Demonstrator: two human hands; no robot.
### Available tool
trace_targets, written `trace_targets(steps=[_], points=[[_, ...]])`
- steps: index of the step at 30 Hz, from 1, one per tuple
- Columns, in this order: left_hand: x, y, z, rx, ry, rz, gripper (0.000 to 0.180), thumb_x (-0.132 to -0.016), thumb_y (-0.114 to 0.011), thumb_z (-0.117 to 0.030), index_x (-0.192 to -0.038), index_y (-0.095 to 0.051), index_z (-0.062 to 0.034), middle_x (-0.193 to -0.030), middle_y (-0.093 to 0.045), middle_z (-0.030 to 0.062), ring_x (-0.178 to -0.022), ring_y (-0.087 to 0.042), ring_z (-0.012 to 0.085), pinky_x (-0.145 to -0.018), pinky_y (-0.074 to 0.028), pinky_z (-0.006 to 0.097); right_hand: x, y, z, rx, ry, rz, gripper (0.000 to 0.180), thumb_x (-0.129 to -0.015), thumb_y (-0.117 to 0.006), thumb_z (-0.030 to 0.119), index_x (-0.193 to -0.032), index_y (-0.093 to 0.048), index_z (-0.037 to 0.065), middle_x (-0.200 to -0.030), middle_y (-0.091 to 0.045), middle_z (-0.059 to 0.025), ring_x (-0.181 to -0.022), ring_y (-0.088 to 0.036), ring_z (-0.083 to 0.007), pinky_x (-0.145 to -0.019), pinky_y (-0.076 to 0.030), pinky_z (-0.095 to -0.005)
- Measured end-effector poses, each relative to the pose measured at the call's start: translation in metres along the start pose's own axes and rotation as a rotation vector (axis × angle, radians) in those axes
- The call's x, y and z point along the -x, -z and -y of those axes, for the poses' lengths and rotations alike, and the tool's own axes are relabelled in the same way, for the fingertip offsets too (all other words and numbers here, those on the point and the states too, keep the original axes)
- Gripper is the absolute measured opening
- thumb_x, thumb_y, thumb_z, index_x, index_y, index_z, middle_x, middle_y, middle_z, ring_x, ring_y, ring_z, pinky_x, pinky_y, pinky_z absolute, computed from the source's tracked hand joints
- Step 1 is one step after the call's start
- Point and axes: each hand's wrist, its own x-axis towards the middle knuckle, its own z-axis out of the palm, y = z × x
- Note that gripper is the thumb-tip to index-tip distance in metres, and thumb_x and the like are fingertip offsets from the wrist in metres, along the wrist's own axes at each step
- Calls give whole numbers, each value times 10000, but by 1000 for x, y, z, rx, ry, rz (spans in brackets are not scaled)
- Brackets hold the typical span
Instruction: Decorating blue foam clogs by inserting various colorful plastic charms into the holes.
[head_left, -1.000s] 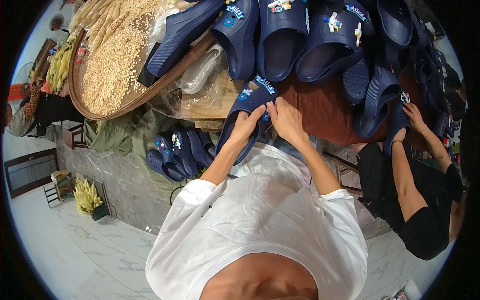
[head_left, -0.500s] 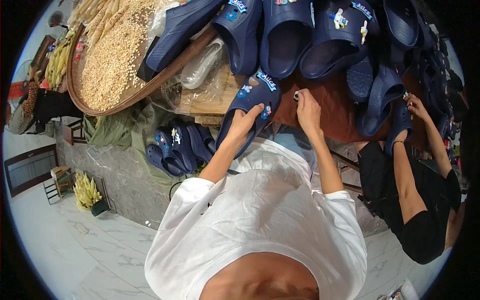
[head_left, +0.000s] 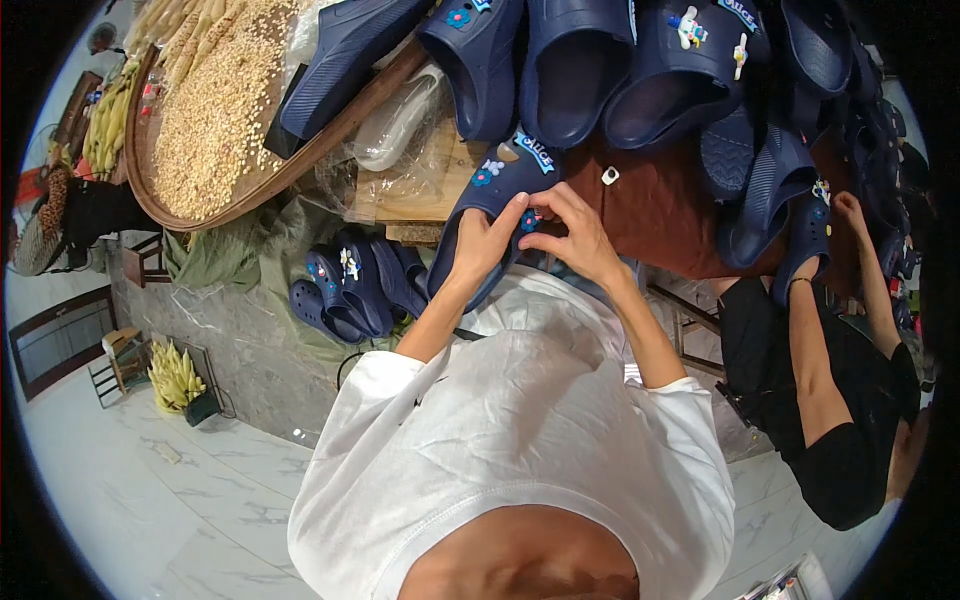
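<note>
A navy clog [head_left: 466,215] is tilted over my lap, against the table's edge. My left hand [head_left: 487,238] grips it, thumb on top and fingers tucked inside the opening. On its upper sit a blue lettered charm [head_left: 533,152], a blue flower charm [head_left: 486,175] and a colourful flower charm [head_left: 530,220]. My right hand [head_left: 580,238] has its thumb and forefinger curled around that colourful flower charm, one on each side. A small black-and-white piece [head_left: 609,175] lies apart on the brown cloth [head_left: 650,225].
Many navy clogs [head_left: 575,85] crowd the table's far side. A round tray [head_left: 270,188] of corn kernels stands at left, beside clear plastic wrapping [head_left: 395,150]. More clogs [head_left: 355,285] sit lower left. At right, a co-worker's hand [head_left: 850,212] is near another clog [head_left: 808,235].
My right hand has let go of the small black-and-white piece, leaving it on the cloth, and moved left onto the flower charm. The co-worker's hand has drawn slightly off their clog.
</note>
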Motion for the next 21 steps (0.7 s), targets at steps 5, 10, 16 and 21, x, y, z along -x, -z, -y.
trace_targets(steps=[5, 10, 16, 21], points=[[-2, 8, 9, -37, 15, -17, 338, -937, -692, -241, -1028, -701, 84, -972, -727, 104, -881, -664, 142, -773, -523, 291, -6, 0, -10, -33, -26, 79, 403, -735, -846, 198, -1067, -669, 56, -933, -606, -64, -840, -636, -213, -746, -517, -359], [-8, 12, 10, -150, 31, -18, 328, -930, -689, -213, -1016, -705, 103, -973, -741, 132, -877, -680, 155, -782, -528, 300, -2, -7, -16, 137, 105, 1, 330, -783, -799, 191, -1067, -689, 63, -933, -608, -78, -823, -628, -256, -731, -515, -377], [-15, 16, 36, -333, -36, -99, 463, -907, -720, -308, -659, -637, 74, -565, -595, 59, -534, -528, 98, -476, -412, 323, 5, -39, -29, 430, 342, -238, 219, -852, -692, 107, -1046, -636, 23, -918, -588, -117, -844, -615, -310, -720, -507, -410], [-11, 6, 32, -359, -58, -193, 601, -894, -730, -367, -505, -524, 43, -437, -424, 31, -442, -407, 84, -403, -304, 344, 3, -56, -46, 391, 358, -408, 108, -889, -572, 66, -984, -580, 15, -920, -557, -168, -811, -587, -364, -716, -493, -461]])
